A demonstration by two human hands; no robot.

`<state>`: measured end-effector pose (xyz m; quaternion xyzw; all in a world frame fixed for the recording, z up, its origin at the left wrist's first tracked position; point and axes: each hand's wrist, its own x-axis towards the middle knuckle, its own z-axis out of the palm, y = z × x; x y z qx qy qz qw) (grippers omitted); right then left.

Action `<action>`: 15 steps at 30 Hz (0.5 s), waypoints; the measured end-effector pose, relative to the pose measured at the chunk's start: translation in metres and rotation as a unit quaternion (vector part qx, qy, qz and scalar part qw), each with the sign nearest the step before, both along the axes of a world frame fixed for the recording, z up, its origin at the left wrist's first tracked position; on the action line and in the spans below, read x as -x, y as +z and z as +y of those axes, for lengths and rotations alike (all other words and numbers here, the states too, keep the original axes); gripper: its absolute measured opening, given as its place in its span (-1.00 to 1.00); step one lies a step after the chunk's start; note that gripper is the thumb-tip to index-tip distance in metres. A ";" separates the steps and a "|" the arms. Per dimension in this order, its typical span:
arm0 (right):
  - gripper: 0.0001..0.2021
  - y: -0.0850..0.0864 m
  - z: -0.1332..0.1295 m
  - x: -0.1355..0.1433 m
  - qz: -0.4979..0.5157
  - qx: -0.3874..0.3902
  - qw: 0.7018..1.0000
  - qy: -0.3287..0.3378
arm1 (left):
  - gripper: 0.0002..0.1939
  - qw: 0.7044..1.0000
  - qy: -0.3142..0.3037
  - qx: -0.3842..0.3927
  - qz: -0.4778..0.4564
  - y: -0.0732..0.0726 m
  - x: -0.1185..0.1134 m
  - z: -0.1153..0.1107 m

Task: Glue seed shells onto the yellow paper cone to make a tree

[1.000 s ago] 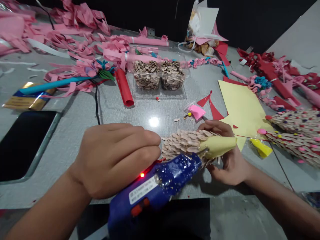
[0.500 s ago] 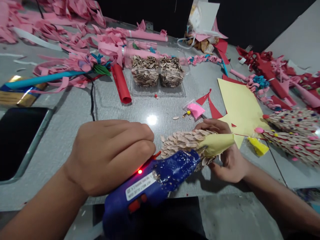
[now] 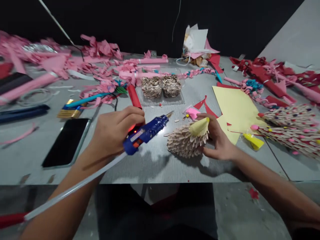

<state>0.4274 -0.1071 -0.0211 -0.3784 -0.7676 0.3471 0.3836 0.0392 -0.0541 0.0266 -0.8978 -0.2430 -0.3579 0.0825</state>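
Observation:
My left hand is closed around a blue hot glue gun with a red light on. A glue stick trails from the rear of the gun, and its metal nozzle points up and right, apart from the cone. Fingers of my right hand wrap the far right side of a yellow paper cone, partly hidden behind it. Overlapping pale seed shells cover the cone's lower part, while its tip is bare. A loose shell lies beyond it, near a small bag of pink clay.
A clear plastic box holds more shells. Yellow paper sheets and shell-covered cones with coloured dots lie to the right. A phone sits at left, and pink paper strips spread along the back.
The glue gun has moved left, away from the cone, and its nozzle now points upward. The cone has tilted more upright in my right hand. My view has pulled back.

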 end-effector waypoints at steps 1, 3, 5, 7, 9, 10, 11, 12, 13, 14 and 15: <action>0.07 -0.001 0.002 0.000 -0.003 -0.007 1.000 -0.006 | -0.92 0.999 0.019 0.015 0.048 -0.002 0.008 -0.001; 0.04 -0.003 0.005 0.002 -0.005 -0.028 0.999 -0.020 | -0.81 0.986 0.062 0.063 0.138 -0.007 0.024 -0.003; 0.00 -0.005 0.007 0.004 -0.005 -0.043 0.999 -0.033 | -0.76 0.966 0.101 0.121 0.203 -0.014 0.035 -0.003; -0.01 -0.005 0.007 0.007 -0.003 -0.042 0.998 -0.037 | -0.73 0.945 0.136 0.168 0.245 -0.019 0.041 0.001; 0.03 -0.003 0.005 0.009 -0.010 -0.033 0.999 -0.039 | -0.69 0.928 0.148 0.214 0.268 -0.022 0.044 0.010; 0.05 -0.001 0.004 0.010 -0.014 -0.031 0.999 -0.039 | -0.67 0.921 0.147 0.235 0.274 -0.023 0.044 0.015; 0.08 0.000 0.003 0.010 -0.019 -0.030 0.999 -0.039 | -0.65 0.916 0.143 0.253 0.277 -0.023 0.044 0.020; 0.11 0.001 0.001 0.009 -0.025 -0.030 0.999 -0.037 | -0.63 0.912 0.138 0.267 0.279 -0.023 0.044 0.025; 0.14 0.002 0.000 0.008 -0.031 -0.030 0.999 -0.033 | -0.60 0.909 0.133 0.276 0.282 -0.023 0.045 0.028; 0.16 0.003 -0.001 0.007 -0.036 -0.029 0.999 -0.026 | -0.58 0.907 0.131 0.281 0.286 -0.022 0.045 0.031; 0.18 0.003 -0.001 0.005 -0.040 -0.028 0.999 -0.018 | -0.56 0.905 0.129 0.283 0.292 -0.019 0.046 0.034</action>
